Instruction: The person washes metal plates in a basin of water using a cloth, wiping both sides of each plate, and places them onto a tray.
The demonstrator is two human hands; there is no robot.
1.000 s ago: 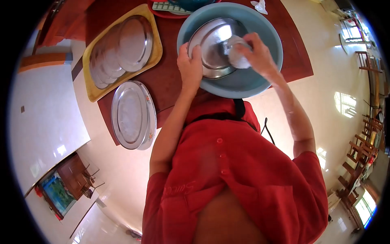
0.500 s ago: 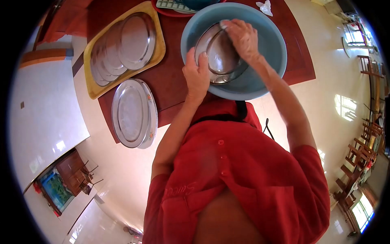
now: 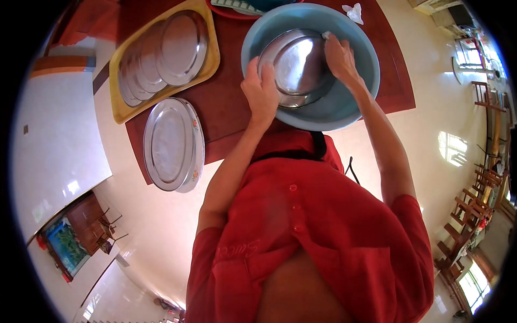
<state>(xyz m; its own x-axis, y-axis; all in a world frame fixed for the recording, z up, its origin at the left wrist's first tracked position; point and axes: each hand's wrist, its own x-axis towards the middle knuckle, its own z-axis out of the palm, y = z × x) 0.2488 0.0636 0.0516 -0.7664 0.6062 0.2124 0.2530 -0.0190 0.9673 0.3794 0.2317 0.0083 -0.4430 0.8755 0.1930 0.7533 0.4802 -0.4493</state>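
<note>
One oval metal plate, left hand gripping its rim, right hand curled opposite, hold unclear, one blue basin beneath

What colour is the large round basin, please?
The basin is greyish blue, best seen in the head view.

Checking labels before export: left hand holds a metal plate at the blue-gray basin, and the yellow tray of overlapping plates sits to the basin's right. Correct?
Not quite: the head view shows the yellow tray of overlapping plates to the basin's left. The rest stands: left hand holds a metal plate at the basin.
</note>
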